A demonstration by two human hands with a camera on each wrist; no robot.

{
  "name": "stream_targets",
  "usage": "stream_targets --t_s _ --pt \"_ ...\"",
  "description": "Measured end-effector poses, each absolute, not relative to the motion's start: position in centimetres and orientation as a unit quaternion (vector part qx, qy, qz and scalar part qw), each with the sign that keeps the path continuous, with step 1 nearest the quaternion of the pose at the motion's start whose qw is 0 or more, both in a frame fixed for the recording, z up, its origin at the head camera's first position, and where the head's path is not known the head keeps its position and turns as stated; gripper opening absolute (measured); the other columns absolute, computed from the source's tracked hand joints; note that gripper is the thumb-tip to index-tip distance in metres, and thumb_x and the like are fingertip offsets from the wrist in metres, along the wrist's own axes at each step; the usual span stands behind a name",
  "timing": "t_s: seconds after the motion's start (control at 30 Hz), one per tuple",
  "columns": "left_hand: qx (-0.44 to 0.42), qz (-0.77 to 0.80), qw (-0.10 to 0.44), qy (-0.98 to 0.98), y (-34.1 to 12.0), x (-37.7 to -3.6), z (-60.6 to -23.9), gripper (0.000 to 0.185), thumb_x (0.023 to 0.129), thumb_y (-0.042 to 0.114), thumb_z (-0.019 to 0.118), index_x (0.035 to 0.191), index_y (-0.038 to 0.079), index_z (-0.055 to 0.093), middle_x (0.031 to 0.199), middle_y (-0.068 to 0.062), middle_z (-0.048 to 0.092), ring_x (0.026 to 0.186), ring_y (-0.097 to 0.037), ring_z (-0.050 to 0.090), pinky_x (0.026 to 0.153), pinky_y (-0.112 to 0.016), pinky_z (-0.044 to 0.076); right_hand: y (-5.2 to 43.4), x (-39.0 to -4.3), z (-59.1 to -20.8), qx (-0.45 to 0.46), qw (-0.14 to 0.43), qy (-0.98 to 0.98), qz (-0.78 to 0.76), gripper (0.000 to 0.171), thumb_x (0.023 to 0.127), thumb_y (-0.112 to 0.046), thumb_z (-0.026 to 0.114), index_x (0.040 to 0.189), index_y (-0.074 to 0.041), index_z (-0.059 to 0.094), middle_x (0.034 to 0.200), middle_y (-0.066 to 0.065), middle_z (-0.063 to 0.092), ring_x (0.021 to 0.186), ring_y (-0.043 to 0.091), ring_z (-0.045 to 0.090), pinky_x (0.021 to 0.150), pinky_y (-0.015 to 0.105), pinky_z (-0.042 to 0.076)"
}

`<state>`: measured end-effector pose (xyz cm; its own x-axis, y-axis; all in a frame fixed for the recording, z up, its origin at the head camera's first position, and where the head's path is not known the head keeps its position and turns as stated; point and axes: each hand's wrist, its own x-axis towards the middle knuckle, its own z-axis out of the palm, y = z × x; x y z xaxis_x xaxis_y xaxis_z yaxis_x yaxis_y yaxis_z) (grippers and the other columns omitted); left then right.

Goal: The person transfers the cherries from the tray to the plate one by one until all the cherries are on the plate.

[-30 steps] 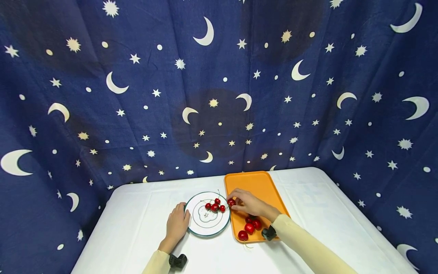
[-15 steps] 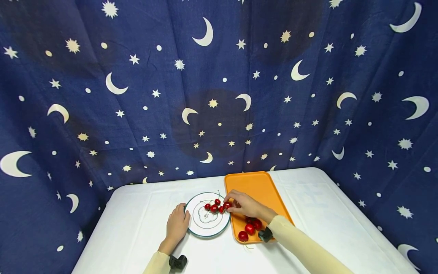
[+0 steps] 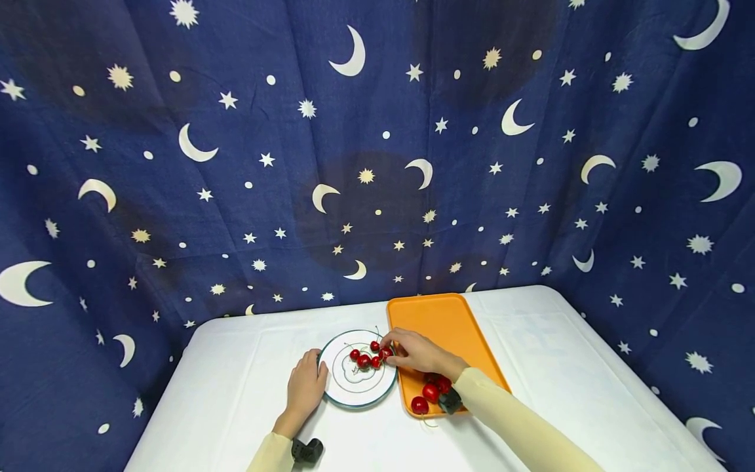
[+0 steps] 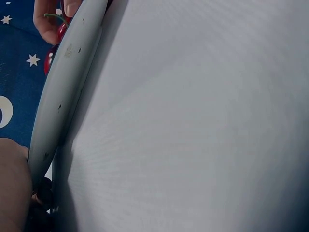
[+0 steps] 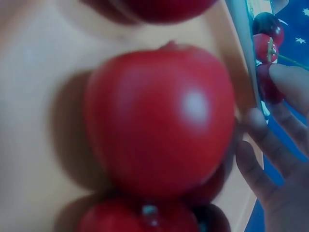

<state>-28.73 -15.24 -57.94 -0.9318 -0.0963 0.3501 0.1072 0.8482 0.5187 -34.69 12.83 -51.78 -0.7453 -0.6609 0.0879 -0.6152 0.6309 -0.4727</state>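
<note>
My left hand [image 3: 305, 383] grips the left rim of a white plate [image 3: 354, 396] with a dark green edge. In the left wrist view the plate's side [image 4: 63, 96] shows, with part of the hand on either side of the rim. Several red cherries [image 3: 364, 361] with stems lie on the plate's right half. Over the plate's right edge, my right hand [image 3: 420, 351] pinches a dark red cherry [image 3: 386, 353] close beside the others. The right wrist view shows that cherry [image 5: 268, 87] at the fingertips, with the other fingers spread below.
An orange tray [image 3: 442, 314] lies right against the plate's right side. Several more cherries [image 3: 430, 393] sit at its near end, under my right wrist; one cherry [image 5: 161, 121] looms large in the right wrist view. A star-and-moon curtain [image 3: 377, 164] hangs behind the white-covered table [image 3: 236, 367].
My right hand has carried the cherry left, from the tray's edge onto the plate's right side. Cherries on the plate have shifted slightly left. My left hand stays put.
</note>
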Motion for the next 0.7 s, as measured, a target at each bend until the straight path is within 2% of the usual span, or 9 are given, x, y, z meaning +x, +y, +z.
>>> stream_targets --t_s 0.13,0.27,0.33,0.47,0.6,0.7 --pt "-0.004 -0.274 0.182 -0.944 -15.3 -28.8 -58.0 0.03 0.1 0.015 0.055 0.123 -0.003 0.062 0.121 -0.021 0.069 0.112 -0.039 0.068 0.093 -0.052 0.052 12.9 -34.7 -51.8 -0.351 0.049 0.901 -0.249 0.035 0.098 -0.032 0.07 0.129 -0.017 0.064 0.103 0.001 0.064 0.081 0.009 0.054 0.075 0.02 0.045" --pt "-0.002 -0.276 0.18 -0.944 -15.3 -28.7 -58.0 0.031 0.1 0.015 0.054 0.124 -0.003 0.061 0.123 -0.022 0.069 0.114 -0.04 0.067 0.095 -0.053 0.052 13.4 -34.8 -51.8 -0.34 0.037 0.903 -0.259 0.034 0.1 -0.03 0.066 0.131 -0.015 0.062 0.109 0.001 0.066 0.082 0.007 0.054 0.076 0.022 0.047" --pt "-0.001 -0.279 0.179 -0.943 -15.2 -28.7 -58.0 0.031 0.101 0.016 0.054 0.125 -0.003 0.061 0.124 -0.022 0.069 0.115 -0.04 0.067 0.096 -0.053 0.051 13.9 -34.8 -51.8 -0.336 0.028 0.903 -0.267 0.03 0.101 -0.028 0.065 0.128 -0.014 0.062 0.111 0.0 0.067 0.083 0.006 0.054 0.076 0.021 0.048" --pt "-0.002 -0.279 0.184 -0.943 -15.2 -28.8 -58.0 0.031 0.101 0.015 0.055 0.124 -0.004 0.062 0.123 -0.023 0.069 0.113 -0.041 0.067 0.095 -0.054 0.052 15.3 -34.9 -51.7 -0.343 0.03 0.896 -0.278 0.017 0.101 -0.023 0.065 0.115 -0.013 0.066 0.103 -0.003 0.068 0.083 0.005 0.056 0.077 0.021 0.051" --pt "-0.003 -0.273 0.184 -0.944 -15.2 -28.8 -58.1 0.031 0.101 0.016 0.055 0.124 -0.003 0.061 0.12 -0.022 0.069 0.111 -0.039 0.068 0.094 -0.053 0.053 16.6 -34.8 -51.7 -0.365 0.067 0.886 -0.278 0.012 0.101 -0.025 0.065 0.107 -0.015 0.069 0.097 -0.007 0.07 0.084 0.003 0.056 0.079 0.02 0.051" --pt "-0.001 -0.271 0.181 -0.945 -15.2 -28.8 -58.2 0.03 0.101 0.016 0.054 0.124 -0.003 0.061 0.12 -0.021 0.07 0.111 -0.038 0.068 0.093 -0.052 0.053 17.4 -34.6 -51.6 -0.382 0.105 0.873 -0.283 0.015 0.101 -0.029 0.066 0.108 -0.016 0.07 0.097 -0.008 0.07 0.084 0.001 0.054 0.08 0.021 0.051"
